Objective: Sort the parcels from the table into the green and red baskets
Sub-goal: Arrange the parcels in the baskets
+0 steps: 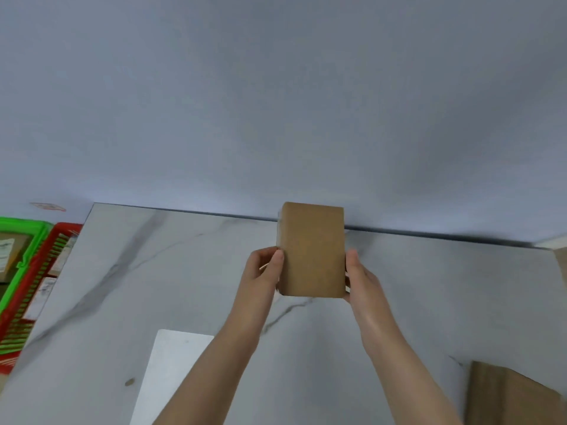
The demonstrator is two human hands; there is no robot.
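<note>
Both hands clamp a brown box [311,250] upright between them: left hand [264,271] on its left edge, right hand [362,277] on its right, forearms stretched forward over the marble tabletop [184,271]. At nine o'clock stand the red basket [63,231] and green basket [21,223]; another parcel [506,397] lies at five o'clock.

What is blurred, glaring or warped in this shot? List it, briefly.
Head view, overall: soft throughout, and the held brown parcel is the clearest thing. Head view, left edge: the green basket and red basket look smeared and stretched, and the labels inside them are unreadable. Head view, lighting: flat, even light on the table, only faint shadows, no glare.
</note>
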